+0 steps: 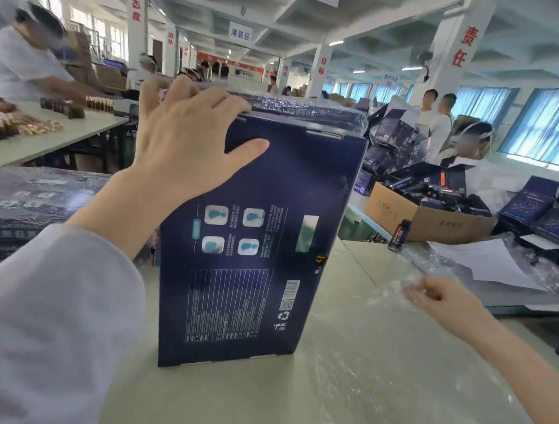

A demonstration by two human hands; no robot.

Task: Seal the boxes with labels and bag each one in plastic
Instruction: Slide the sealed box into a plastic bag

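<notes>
Box: the dark blue box (255,259) stands upright on its short end on the bench (218,406), printed back panel facing the camera, and nothing covers it.
Left hand: the left hand (190,146) grips the box's top left corner. Its fingers are curled over the top edge and its thumb is spread flat on the panel.
Right hand: the right hand (437,297), well to the right of the box, pinches the far edge of the clear plastic bag (376,367). Its fingers are narrow and curled on the film.
Bag: it lies flat and crinkled on the bench just right of the box. I cannot tell where its mouth is.
Step in hand: probably bagging, with one hand steadying the box and the other fetching the bag.
Seal: check both end flaps for the label before bagging, since these pictures do not show one clearly.
Doing it well: find the bag's open end and get it wide before moving the box. Keep the box upright under the left hand, then draw the bag down over its top, or tip the box and slide it in a short end first.
Care: the film looks thin and clingy, so the box corners could snag or split it. Ease the corners in one at a time.
Clearance: a small bottle (399,235) and a paper sheet (486,262) sit beyond the bag to the right of the box. Lift the film clear of them.
Finished pile: a stack of bagged boxes (30,207) lies to the left of the box, likely the place for this one.
</notes>
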